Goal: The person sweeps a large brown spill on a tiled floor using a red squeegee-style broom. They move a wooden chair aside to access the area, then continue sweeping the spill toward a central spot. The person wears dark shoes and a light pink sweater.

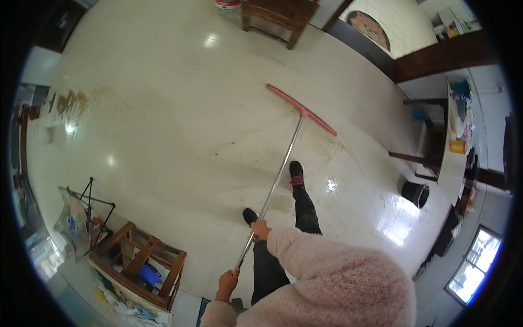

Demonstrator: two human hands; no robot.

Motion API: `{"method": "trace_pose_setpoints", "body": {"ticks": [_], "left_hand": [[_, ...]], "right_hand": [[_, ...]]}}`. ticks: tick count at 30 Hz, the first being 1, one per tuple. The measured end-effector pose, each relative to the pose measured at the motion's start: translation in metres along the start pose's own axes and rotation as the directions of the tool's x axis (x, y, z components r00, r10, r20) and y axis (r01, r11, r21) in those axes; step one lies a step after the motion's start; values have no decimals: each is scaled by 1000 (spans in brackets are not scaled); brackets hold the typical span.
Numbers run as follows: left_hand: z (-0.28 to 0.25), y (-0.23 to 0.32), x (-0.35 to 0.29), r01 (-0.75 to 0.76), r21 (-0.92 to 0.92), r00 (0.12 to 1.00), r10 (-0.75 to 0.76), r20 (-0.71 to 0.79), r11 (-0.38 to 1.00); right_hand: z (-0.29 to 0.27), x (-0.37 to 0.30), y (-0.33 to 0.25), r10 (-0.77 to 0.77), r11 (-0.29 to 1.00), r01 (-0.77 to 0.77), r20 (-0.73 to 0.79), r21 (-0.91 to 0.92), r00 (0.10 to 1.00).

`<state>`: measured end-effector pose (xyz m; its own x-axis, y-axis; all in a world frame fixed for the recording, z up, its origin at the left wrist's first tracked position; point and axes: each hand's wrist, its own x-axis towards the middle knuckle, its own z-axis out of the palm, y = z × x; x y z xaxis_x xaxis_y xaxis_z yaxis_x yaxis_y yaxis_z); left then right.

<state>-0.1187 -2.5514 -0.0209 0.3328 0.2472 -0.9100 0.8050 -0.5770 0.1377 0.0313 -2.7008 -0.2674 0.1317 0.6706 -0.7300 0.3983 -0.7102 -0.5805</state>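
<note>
In the head view I see two bare hands sharing a squeegee [303, 112], whose red blade [289, 98] lies slantwise on the pale floor [180, 163]; I take every place from that blade. The right hand [261, 230] is wrapped round the metal pole [274, 188], the nearer of the two to the blade. The left hand [228, 282] is closed on the pole too, farther from the blade, near the other end.

On the near side of the blade I have the shoes [296, 170], one on each side of the pole, so the margin beside it is narrow there.

To the left of the blade I get my widest stretch of floor, running out to a brown stain [73, 103] well apart from it. Beyond the blade a wooden stool [280, 16] and a red-banded container [227, 5] bound the floor. Beyond and to the right, a dark sill [362, 48] marks the doorway edge, with a round mat [369, 30] past it. Right of the blade, a table [453, 158] and a black bucket [415, 194] limit me. A wooden frame [144, 257] sits nearer and left, well apart from the blade.
</note>
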Motion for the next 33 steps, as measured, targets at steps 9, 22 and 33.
{"method": "trace_pose_setpoints", "body": {"ticks": [9,22,33], "left_hand": [[-83,-3,34,-113,51,976,120,-181,992],[-245,164,190,-159,-72,964,140,-227,985],[-232,-32,20,85,-23,994,-86,-63,996]], "right_hand": [[-36,86,-12,195,978,-128,-486,167,852],[-347,206,41,508,856,-453,-235,250,829],[-157,140,-167,252,819,-161,-94,551,963]]}}
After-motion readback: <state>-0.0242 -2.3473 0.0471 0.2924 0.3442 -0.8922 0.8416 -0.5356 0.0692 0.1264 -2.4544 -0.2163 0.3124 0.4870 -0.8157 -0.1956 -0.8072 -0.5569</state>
